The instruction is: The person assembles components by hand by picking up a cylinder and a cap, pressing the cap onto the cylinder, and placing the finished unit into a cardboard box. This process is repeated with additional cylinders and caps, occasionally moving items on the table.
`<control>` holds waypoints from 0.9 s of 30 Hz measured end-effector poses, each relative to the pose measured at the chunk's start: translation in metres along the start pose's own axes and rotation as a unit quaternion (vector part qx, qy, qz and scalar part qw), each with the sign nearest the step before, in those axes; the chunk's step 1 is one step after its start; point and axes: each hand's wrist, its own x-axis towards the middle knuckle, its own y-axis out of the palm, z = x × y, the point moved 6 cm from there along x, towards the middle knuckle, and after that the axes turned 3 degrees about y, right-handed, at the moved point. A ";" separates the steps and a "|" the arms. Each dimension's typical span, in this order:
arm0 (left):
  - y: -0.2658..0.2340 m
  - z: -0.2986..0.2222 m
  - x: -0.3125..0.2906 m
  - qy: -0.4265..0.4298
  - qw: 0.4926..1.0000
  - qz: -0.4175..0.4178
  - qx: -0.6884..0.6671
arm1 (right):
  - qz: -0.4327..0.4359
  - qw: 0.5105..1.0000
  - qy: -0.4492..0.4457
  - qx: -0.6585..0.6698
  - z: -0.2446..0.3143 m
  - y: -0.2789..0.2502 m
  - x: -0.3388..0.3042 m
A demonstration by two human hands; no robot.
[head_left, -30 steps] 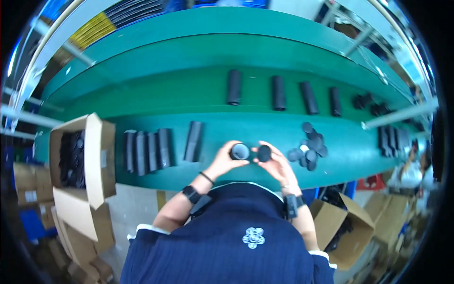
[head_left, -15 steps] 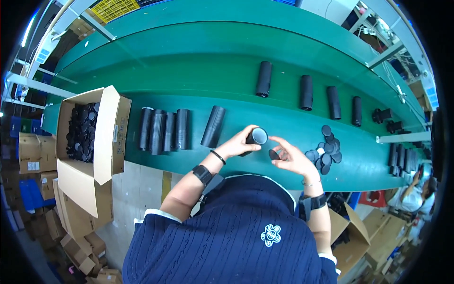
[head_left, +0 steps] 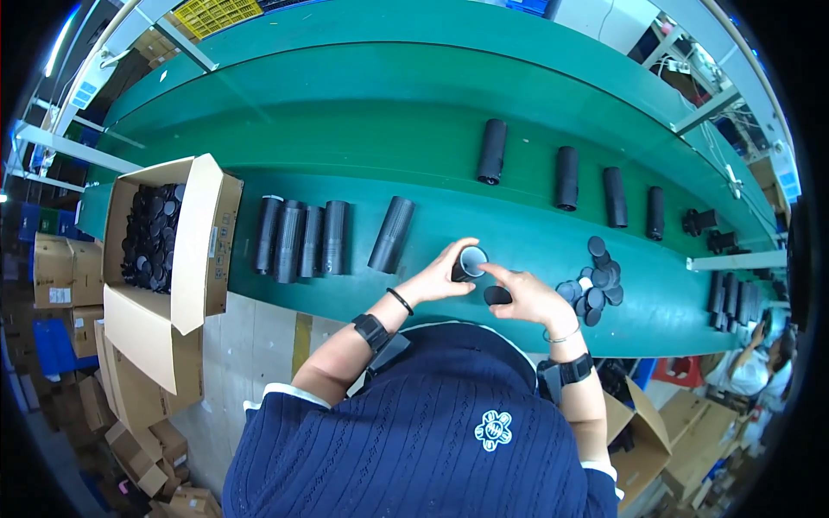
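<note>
My left hand (head_left: 438,274) is wrapped round a black tube (head_left: 458,270), whose open end with a pale inside faces up. Held low in the fingers of my right hand (head_left: 531,299) is a thin black disc (head_left: 497,295). The index finger of that hand points to the tube's mouth, at its right rim; whether it touches is hard to see. Left of my hands, a ribbed black tube (head_left: 391,234) lies alone on the green bench, and several more black tubes (head_left: 291,242) lie side by side. A loose pile of black discs (head_left: 596,281) is right of my right hand.
An open cardboard box (head_left: 197,250) full of black discs stands at the left. Black tubes (head_left: 566,178) lie spaced along the green belt (head_left: 389,129) beyond the bench. More tubes (head_left: 732,293) stand at the far right, near another person (head_left: 749,361). Cartons (head_left: 648,423) are below the bench.
My right hand has come left and its index finger has reached the tube's mouth, with the disc now lower. The tubes on the belt have shifted slightly right.
</note>
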 end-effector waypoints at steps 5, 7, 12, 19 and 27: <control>0.006 -0.003 -0.001 0.017 1.000 0.008 -0.014 | 0.053 0.988 0.098 0.106 0.013 -0.006 -0.009; 0.010 0.007 0.003 -0.139 0.988 0.003 -0.072 | 0.052 0.988 0.103 0.104 0.012 -0.003 -0.011; 0.012 0.005 0.003 -0.056 0.998 -0.010 0.000 | 0.036 0.992 0.099 0.074 0.003 -0.001 -0.012; 0.023 0.010 0.005 -0.098 0.988 0.048 -0.110 | 0.052 0.995 0.076 0.034 -0.013 0.012 -0.003; 0.016 0.002 -0.001 -0.031 0.999 -0.005 0.010 | 0.045 0.933 0.033 0.355 -0.018 -0.005 -0.028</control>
